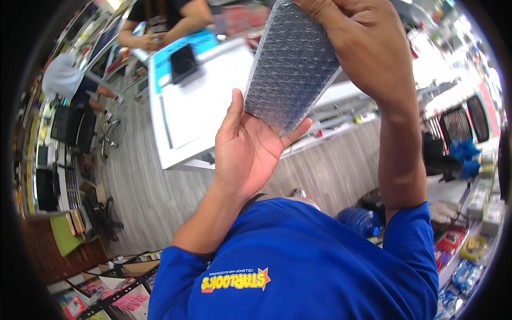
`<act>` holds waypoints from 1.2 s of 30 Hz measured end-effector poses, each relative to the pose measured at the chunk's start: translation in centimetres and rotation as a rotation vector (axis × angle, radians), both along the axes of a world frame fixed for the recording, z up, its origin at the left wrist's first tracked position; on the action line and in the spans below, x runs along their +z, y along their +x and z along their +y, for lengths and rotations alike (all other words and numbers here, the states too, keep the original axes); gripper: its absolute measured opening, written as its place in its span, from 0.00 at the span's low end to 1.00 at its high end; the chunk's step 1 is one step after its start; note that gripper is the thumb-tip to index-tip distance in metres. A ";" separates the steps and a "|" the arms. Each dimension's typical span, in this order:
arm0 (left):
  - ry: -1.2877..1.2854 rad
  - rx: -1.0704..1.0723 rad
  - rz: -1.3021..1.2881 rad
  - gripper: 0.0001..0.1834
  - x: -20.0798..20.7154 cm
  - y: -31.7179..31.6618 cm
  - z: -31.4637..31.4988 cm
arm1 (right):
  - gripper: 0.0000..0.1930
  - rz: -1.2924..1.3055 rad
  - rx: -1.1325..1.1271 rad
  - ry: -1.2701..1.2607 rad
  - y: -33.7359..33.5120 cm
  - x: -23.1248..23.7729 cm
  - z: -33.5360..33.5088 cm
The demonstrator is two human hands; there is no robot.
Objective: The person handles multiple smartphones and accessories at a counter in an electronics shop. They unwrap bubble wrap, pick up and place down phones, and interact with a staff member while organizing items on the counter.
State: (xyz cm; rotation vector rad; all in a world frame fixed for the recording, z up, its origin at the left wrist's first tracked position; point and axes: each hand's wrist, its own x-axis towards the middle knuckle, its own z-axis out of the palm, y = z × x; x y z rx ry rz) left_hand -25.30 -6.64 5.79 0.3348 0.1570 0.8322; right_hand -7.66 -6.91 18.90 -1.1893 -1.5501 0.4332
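A clear bubble-wrap sleeve (293,69), looking dark grey-blue, is held up in front of me at a tilt. Whatever lies inside it, if anything, cannot be made out. My right hand (370,50) grips its upper right part, with the thumb across the front and the other fingers mostly out of sight. Below, my left hand (246,146) cradles the lower end, palm facing up. Its thumb stands along the sleeve's left edge, and most of its fingers are hidden behind the wrap.
Beyond my hands stands a white counter (205,106) carrying a black phone-like device (183,63) and a blue sheet (202,42). Someone's hands (152,41) are at its far side. Another person (61,74) is at left near a black chair (77,128). A blue water jug (360,221) sits lower right.
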 end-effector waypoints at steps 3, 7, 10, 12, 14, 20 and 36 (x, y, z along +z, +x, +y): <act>0.044 0.157 0.044 0.31 0.0 -6.4 3.4 | 0.16 -0.040 -0.091 -0.044 -5.9 -0.1 6.3; 0.095 0.227 0.116 0.27 -0.6 -13.9 7.3 | 0.19 0.032 -0.087 -0.049 -8.6 -3.2 13.3; 0.072 0.217 0.176 0.27 -0.5 -17.7 9.6 | 0.21 0.053 -0.164 -0.148 -8.3 -5.7 16.2; 0.050 0.207 0.203 0.28 -0.6 -19.0 10.6 | 0.22 0.167 -0.128 -0.194 -10.2 -6.1 16.7; 0.052 0.184 0.236 0.27 -0.8 -19.6 11.3 | 0.24 0.196 -0.060 -0.280 -10.4 -7.6 17.0; 0.126 0.240 0.468 0.29 0.1 -19.8 13.4 | 0.24 0.332 0.003 -0.397 -8.9 -8.6 16.1; 0.393 0.343 1.003 0.21 1.3 -18.6 14.8 | 0.30 0.991 0.397 -0.800 -11.9 -15.2 10.6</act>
